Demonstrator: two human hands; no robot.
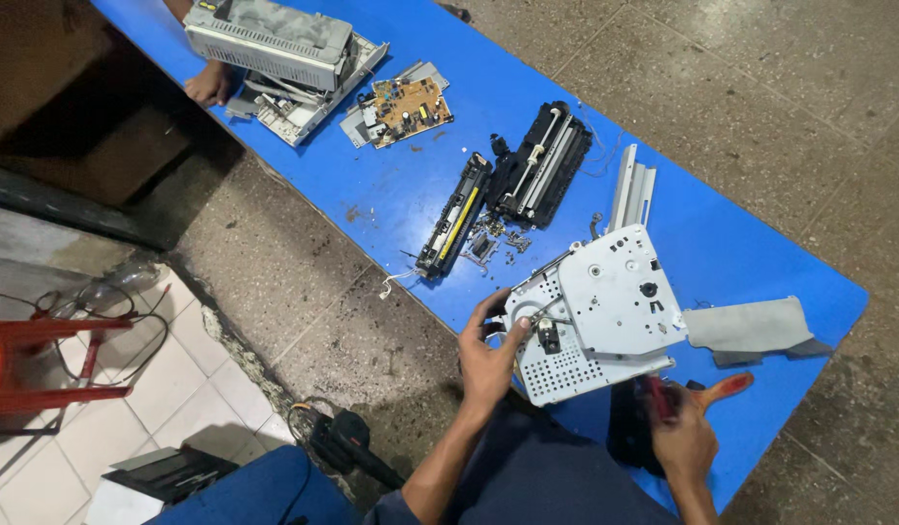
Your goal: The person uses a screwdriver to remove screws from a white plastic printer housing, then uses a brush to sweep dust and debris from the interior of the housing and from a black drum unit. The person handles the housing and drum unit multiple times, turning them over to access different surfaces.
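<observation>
Metal frame plate: pale perforated chassis (595, 321) flat on the blue table (411, 185), near edge, 5 o'clock in view.
Left hand: left hand (488, 355) grips plate's 9 o'clock edge, thumb on top.
Right hand: right hand (685, 433) closed round a red-handled screwdriver (707, 394), at 5 o'clock of plate.
Grey cover panel: grey panel (751, 329) just beside plate, 3 o'clock.
Black roller assembly: roller unit (542, 165) at 12 o'clock, well apart.
Circuit board: brown board (411, 105) at 11 o'clock, far.
Another person's hand: a hand (208, 86) under a grey printer housing (275, 39), far end.

Blue table (391, 194) on speckled stone floor (760, 87); white tiles (177, 389) lower left.
</observation>
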